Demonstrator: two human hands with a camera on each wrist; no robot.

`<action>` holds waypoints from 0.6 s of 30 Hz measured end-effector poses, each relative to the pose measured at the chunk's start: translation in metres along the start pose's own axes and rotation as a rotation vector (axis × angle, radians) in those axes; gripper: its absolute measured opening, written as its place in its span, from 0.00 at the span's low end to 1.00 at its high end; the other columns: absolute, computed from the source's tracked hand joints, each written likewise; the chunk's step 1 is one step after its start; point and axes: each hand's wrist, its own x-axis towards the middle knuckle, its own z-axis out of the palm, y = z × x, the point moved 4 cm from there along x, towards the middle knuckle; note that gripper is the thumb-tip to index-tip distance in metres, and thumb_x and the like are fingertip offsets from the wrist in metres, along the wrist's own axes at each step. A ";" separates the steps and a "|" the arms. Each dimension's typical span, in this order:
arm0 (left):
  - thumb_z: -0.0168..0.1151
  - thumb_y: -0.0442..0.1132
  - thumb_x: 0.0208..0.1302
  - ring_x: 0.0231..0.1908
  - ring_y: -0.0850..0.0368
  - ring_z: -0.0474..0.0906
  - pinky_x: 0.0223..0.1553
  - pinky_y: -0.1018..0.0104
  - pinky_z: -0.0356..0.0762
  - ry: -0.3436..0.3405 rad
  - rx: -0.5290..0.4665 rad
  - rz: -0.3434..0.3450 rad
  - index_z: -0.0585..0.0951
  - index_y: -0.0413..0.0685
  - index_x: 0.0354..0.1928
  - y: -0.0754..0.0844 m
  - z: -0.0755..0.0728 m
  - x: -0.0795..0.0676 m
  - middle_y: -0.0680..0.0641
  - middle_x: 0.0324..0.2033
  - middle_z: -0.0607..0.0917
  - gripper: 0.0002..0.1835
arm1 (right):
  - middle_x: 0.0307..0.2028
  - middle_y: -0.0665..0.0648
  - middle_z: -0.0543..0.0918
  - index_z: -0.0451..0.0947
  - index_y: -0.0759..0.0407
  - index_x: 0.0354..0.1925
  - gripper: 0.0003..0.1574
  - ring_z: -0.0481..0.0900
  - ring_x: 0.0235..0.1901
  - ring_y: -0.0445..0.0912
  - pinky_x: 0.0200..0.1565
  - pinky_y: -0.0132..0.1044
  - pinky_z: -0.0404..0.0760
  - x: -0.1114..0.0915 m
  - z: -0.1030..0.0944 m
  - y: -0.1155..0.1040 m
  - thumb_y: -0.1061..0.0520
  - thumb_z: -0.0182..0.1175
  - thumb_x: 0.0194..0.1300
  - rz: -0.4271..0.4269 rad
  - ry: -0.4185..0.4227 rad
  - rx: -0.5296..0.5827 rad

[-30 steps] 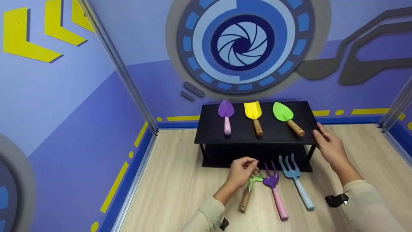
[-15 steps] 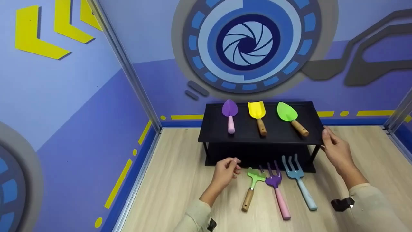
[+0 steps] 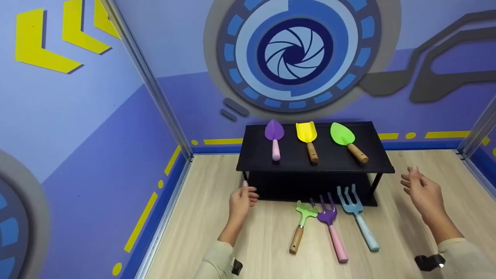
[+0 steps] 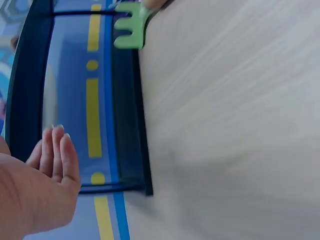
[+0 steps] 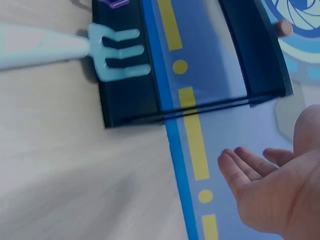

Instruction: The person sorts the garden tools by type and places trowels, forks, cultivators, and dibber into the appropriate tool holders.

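Note:
My left hand (image 3: 241,202) is beside the left front corner of a black two-tier rack (image 3: 317,166), with nothing in its fingers. To the right of the rack, apart from its edge, is my right hand (image 3: 425,193), also holding nothing. Three trowels lie on the upper shelf: a purple one (image 3: 274,130), a yellow square-ended one (image 3: 306,132) and a green one (image 3: 343,134). In front lie a green hand rake (image 3: 306,210), a purple hand fork (image 3: 328,215) with a pink handle and a light blue hand fork (image 3: 352,205). Their heads reach the lower shelf.
A wood-grain tabletop (image 3: 205,217) carries everything. Behind the rack stands a blue printed wall (image 3: 186,104), and another panel (image 3: 97,155) closes the left side. Metal strips (image 3: 155,89) run along the corners. The fork and rake handles point toward me.
My left hand has moved left, from above the green hand rake to the rack's left front corner. My right hand has let go of the rack's right edge and moved right.

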 end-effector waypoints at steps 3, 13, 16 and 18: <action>0.47 0.50 0.87 0.32 0.54 0.87 0.36 0.65 0.88 0.082 0.001 -0.011 0.86 0.32 0.47 0.007 -0.015 0.010 0.37 0.35 0.91 0.27 | 0.62 0.52 0.87 0.58 0.69 0.81 0.48 0.76 0.42 0.13 0.45 0.14 0.83 -0.007 -0.007 0.012 0.33 0.32 0.87 -0.008 -0.022 -0.011; 0.53 0.56 0.83 0.64 0.40 0.82 0.68 0.46 0.81 0.092 0.011 -0.148 0.82 0.37 0.61 0.036 -0.041 0.043 0.33 0.63 0.83 0.28 | 0.65 0.77 0.80 0.63 0.77 0.76 0.49 0.77 0.41 0.15 0.43 0.19 0.86 -0.028 0.001 0.043 0.34 0.33 0.87 0.021 -0.159 -0.116; 0.56 0.57 0.81 0.69 0.38 0.79 0.73 0.45 0.78 0.032 0.008 -0.179 0.79 0.38 0.68 0.043 -0.039 0.052 0.33 0.68 0.81 0.30 | 0.67 0.79 0.78 0.62 0.77 0.76 0.50 0.77 0.41 0.16 0.44 0.21 0.87 -0.032 0.004 0.049 0.34 0.32 0.87 0.053 -0.194 -0.125; 0.58 0.57 0.80 0.72 0.38 0.76 0.76 0.47 0.76 -0.008 -0.017 -0.194 0.76 0.38 0.72 0.048 -0.036 0.058 0.34 0.71 0.79 0.33 | 0.67 0.79 0.78 0.62 0.77 0.76 0.52 0.80 0.41 0.18 0.45 0.24 0.89 -0.032 0.005 0.052 0.32 0.32 0.86 0.080 -0.207 -0.131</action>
